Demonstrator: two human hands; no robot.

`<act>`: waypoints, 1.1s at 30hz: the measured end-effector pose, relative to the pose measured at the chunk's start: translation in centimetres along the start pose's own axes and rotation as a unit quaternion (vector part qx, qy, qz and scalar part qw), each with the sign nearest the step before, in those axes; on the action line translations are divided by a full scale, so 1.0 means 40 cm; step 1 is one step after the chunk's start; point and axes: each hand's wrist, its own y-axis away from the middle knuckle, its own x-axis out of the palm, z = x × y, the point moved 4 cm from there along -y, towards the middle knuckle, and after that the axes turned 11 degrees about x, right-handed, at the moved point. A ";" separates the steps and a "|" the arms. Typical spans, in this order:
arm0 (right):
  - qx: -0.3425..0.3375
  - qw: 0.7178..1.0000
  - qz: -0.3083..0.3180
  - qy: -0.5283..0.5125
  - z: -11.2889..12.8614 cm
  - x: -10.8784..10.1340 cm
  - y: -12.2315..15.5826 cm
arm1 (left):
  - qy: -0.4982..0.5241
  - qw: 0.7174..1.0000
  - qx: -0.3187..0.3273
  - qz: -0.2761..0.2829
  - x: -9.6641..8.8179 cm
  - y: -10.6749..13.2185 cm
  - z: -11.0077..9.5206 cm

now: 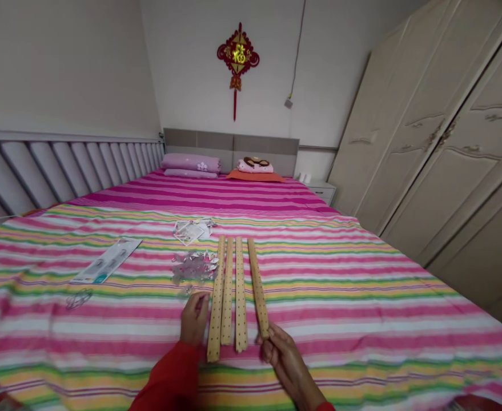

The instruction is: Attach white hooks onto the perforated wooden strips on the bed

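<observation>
Several long wooden slats with rows of holes (233,294) lie side by side on the striped bedspread (362,297), running away from me. My left hand (194,319), in a red sleeve, rests beside the leftmost slat with its fingers curled against the slat's edge. My right hand (282,351) pinches the near end of the rightmost slat (258,288), which angles slightly apart from the others.
Clear plastic bags of small metal parts (194,266) and paper packets (192,230) lie just left of the slats. A flat blister pack (107,261) sits further left. Pillows (191,164) are at the headboard, a tall wardrobe (443,148) stands to the right, and a radiator-like panel (62,165) lines the left wall.
</observation>
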 end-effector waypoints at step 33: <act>-0.026 0.996 -0.054 0.070 -0.038 0.011 -0.002 | -0.033 0.999 0.003 0.002 0.002 0.006 0.009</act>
